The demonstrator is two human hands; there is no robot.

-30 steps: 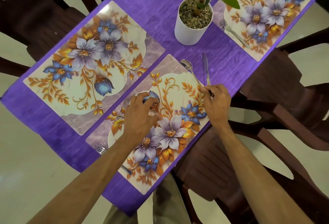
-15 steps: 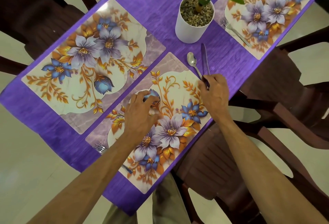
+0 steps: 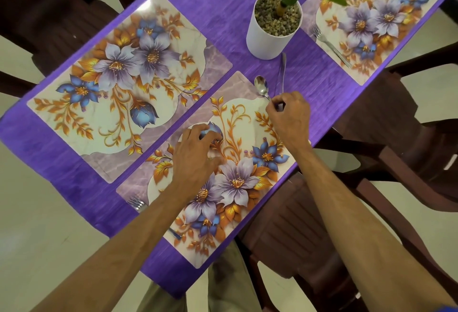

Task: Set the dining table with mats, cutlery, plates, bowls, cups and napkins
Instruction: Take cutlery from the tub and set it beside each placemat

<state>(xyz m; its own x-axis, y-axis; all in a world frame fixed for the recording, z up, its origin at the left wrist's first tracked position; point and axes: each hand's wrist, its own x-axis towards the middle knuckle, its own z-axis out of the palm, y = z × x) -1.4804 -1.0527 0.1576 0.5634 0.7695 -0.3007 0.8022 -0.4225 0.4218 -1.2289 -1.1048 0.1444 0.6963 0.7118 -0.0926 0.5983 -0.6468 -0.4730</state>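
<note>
The right hand [image 3: 291, 116] is seen with fingers curled tight around the handle ends of a spoon [image 3: 262, 87] and a knife [image 3: 282, 74]. Both utensils point away toward twelve o'clock: the spoon's bowl is laid at the far corner of the near placemat [image 3: 238, 188], and the knife is laid just beside it on the purple tabletop [image 3: 215, 27], its tip close to a white plant pot [image 3: 272, 29] filled with pebbles. At about eight o'clock from the right hand, the left hand [image 3: 195, 153] is rested on the near placemat, its bent fingertips pressed to the floral print and nothing held. A fork [image 3: 138, 205] is partly hidden under the left forearm at the mat's seven o'clock edge. A second floral placemat [image 3: 119, 83] is laid at ten o'clock. A third placemat [image 3: 371, 22], with a second fork [image 3: 329, 45] on it, is laid at one o'clock. Dark brown chairs [image 3: 409, 138] are drawn up around the tabletop.
</note>
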